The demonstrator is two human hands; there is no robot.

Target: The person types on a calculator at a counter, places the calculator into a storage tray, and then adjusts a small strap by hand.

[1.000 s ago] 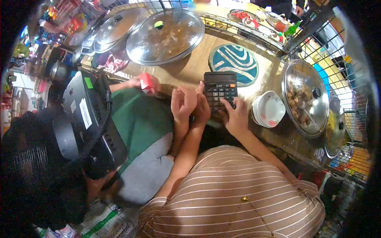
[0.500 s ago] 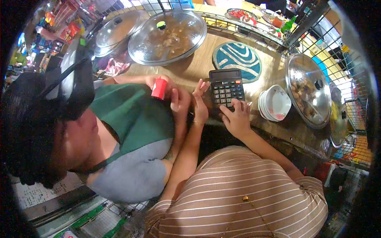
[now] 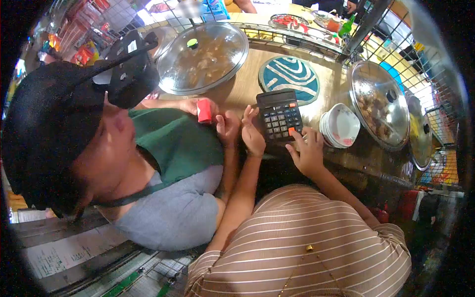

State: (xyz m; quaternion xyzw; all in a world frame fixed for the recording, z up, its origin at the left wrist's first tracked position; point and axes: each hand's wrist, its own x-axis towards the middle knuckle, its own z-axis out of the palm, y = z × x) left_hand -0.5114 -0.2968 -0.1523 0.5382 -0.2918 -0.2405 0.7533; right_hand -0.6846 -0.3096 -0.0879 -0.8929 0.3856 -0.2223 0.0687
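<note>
A black calculator [image 3: 277, 117] lies on the wooden counter, its screen end away from me. My right hand [image 3: 309, 152] is at its lower right corner, fingers apart, the index fingertip at or just by the large orange key. My left hand [image 3: 253, 136] is raised left of the calculator, palm turned inward and fingers spread, with nothing in it. Close by on the left, a co-worker's hand holds a small red object [image 3: 204, 111] whose kind I cannot make out. The co-worker's other hand [image 3: 228, 127] is beside my left hand.
Beyond the calculator lies a round teal patterned mat [image 3: 291, 78]. Stacked white bowls [image 3: 345, 125] stand right of it. Glass-lidded food pans are at the back left [image 3: 203, 57] and right [image 3: 378, 105]. A wire grille [image 3: 396, 44] borders the counter. The co-worker leans in at left.
My right hand has shifted slightly right and down along the calculator, uncovering the orange key. The co-worker's head has moved further in toward the counter. The whole view has shifted a little.
</note>
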